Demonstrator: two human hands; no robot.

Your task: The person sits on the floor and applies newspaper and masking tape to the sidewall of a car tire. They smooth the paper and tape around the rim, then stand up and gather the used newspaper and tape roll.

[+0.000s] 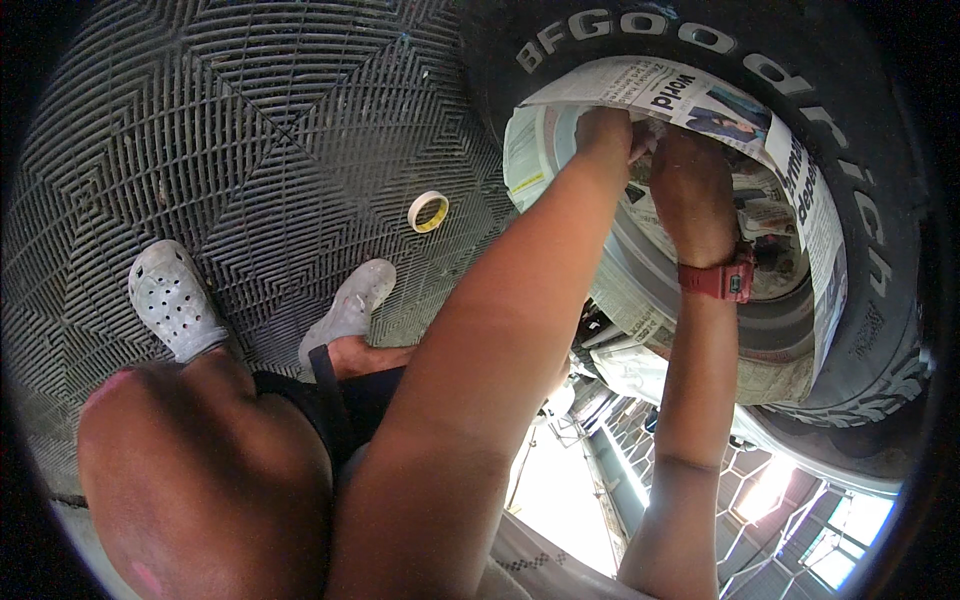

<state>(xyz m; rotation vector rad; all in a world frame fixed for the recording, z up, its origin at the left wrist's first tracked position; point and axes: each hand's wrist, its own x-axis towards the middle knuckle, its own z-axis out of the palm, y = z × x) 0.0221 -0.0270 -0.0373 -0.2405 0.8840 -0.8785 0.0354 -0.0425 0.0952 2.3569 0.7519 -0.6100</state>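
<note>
A black tyre point(895, 290) with raised lettering stands at the upper right. Newspaper sheets point(822, 260) are tucked around the grey wheel rim point(765, 340), covering part of the tyre's sidewall. Both my hands reach inside the rim, close together. My left hand point(604, 138) bends inward at the rim's upper left, its partly visible fingers curled in by a small greyish patch I cannot make out. My right hand point(692, 185) is just beside it, back facing up, fingers hidden in shadow. A red wristwatch point(735, 278) is on my right wrist.
A roll of tape point(416, 211), white outside and yellow inside, lies on the dark ribbed floor mat point(250, 110). My feet wear pale perforated clogs point(165, 295). At the lower right are bright hexagonal lights point(760, 490). A pale curved panel point(800, 455) runs below the tyre.
</note>
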